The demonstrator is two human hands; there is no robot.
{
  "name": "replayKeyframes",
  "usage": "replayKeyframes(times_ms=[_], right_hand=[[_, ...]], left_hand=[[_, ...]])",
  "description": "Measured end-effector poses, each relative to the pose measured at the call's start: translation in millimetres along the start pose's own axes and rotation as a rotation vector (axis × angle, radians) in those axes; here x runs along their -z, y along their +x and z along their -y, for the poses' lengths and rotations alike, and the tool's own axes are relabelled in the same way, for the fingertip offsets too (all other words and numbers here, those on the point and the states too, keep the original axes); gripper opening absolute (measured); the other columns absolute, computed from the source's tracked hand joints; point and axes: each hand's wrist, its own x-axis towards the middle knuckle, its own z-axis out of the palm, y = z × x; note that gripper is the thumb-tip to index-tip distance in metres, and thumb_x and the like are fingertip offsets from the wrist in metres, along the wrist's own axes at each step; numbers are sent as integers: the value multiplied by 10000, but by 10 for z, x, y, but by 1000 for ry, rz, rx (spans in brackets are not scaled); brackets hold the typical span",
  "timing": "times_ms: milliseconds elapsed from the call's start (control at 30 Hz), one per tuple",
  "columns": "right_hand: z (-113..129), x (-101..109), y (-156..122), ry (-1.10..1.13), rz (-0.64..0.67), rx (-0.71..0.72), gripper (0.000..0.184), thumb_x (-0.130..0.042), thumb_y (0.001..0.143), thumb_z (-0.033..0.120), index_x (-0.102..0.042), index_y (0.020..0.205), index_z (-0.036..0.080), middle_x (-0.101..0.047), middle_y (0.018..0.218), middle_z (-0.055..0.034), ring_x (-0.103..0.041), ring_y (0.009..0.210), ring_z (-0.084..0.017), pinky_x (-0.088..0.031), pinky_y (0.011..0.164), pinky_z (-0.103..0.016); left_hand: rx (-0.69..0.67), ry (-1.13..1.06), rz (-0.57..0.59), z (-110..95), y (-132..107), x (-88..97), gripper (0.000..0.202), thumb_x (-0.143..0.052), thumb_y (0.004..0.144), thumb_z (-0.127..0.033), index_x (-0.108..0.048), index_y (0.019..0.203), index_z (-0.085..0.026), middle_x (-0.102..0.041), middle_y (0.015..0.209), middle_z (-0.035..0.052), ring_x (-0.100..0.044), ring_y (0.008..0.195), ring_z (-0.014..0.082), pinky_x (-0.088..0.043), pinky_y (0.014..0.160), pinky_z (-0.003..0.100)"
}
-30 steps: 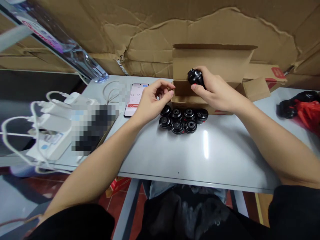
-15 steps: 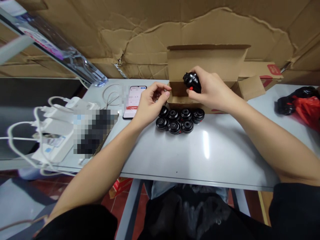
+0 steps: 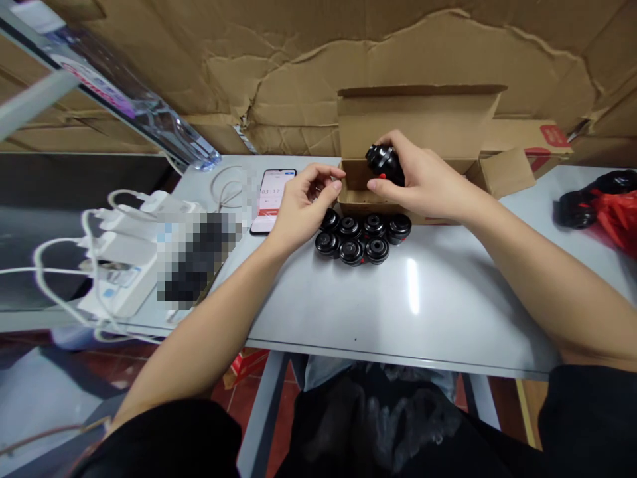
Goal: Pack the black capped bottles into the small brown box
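My right hand [image 3: 430, 179] is closed around a glossy black cylindrical part [image 3: 383, 162] with a small red tab, tilted above the open cardboard box [image 3: 423, 119]. The lid of this box stands up at the back. At the box's left side, my left hand [image 3: 306, 202] has its thumb and forefinger pinched at the wall edge. Directly in front of the box stand several similar black round parts [image 3: 351, 252], grouped in two rows with their ringed tops facing up. The palm side of my right hand hides part of the held piece.
Left of the box lies a phone [image 3: 271, 202] showing a timer. Farther left are a white power strip [image 3: 124, 285] with cables and a tilted water bottle [image 3: 144, 99]. At the right edge sit more black parts [image 3: 580, 209] beside a red plastic bag [image 3: 617, 216].
The whole view has shifted slightly, so things appear a little farther right. Both hands keep nearly the same pose, and the black part stays in my right hand above the box.
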Motion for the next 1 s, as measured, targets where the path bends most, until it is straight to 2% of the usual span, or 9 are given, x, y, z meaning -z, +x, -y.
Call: replayKeyframes(times_ms=[100,233,433,567,633,733,833,1000], right_hand=[[-130,-76,39,86,-65,25,351,-732,1145,473,-644,1420,274,-795,1129,-88,-758,1011,-380,-654,1072,-597],[-157,-92,58,82,-112,10,255,-747,1136,470,-655,1270,274,-774,1083,-94,-751,1023,-387,-658,1098,-623],[-93,-54,29,162,-26,20,345,-685,1186,471,-624,1457,266,-801,1224,-96,-775,1170,-394,-635,1161,-611],[-112,-67,36,224,61,38,422,-644,1210,497,-592,1547,248,-803,1284,-118,-784,1217,-402,-632,1166,-595],[-106,-66,38,227,65,42,442,-639,1214,508,-587,1567,247,-805,1303,-123,-784,1221,-401,-630,1166,-596],[-86,-54,31,179,17,30,432,-666,1192,480,-611,1553,251,-811,1271,-111,-788,1154,-388,-643,1145,-601],[-92,-58,17,114,-30,13,394,-728,1152,464,-667,1479,253,-808,1150,-89,-779,1067,-379,-660,1117,-614],[-136,-85,10,60,-40,44,408,-823,1104,547,-697,1382,276,-795,1059,-85,-758,1022,-391,-672,1073,-624]], left_hand=[[-18,-42,-16,42,2,-13,530,-833,1107,-817,-862,1189,-294,-771,944,28,-704,812,184,-606,730,331],[-32,-59,-17,75,-3,-22,566,-823,1095,-857,-858,1197,-301,-759,929,27,-739,843,200,-651,768,357],[-48,-52,-21,73,-3,-21,524,-822,1117,-821,-858,1184,-303,-759,927,21,-745,852,197,-650,777,348],[-51,-45,-16,83,-3,-18,504,-823,1127,-799,-858,1197,-301,-774,945,23,-748,854,195,-640,768,340],[-59,-45,-17,84,-5,-19,509,-816,1129,-805,-863,1210,-305,-776,958,24,-734,841,191,-629,761,340],[-66,-40,-16,68,-8,-24,511,-813,1129,-806,-863,1218,-306,-779,963,25,-713,827,186,-615,755,337],[-58,-21,-13,45,-14,-38,496,-820,1129,-788,-849,1221,-301,-788,978,28,-733,859,195,-634,794,347],[-73,-5,-10,54,-22,-71,453,-813,1149,-744,-829,1254,-303,-826,1099,54,-795,1001,224,-661,896,379]])
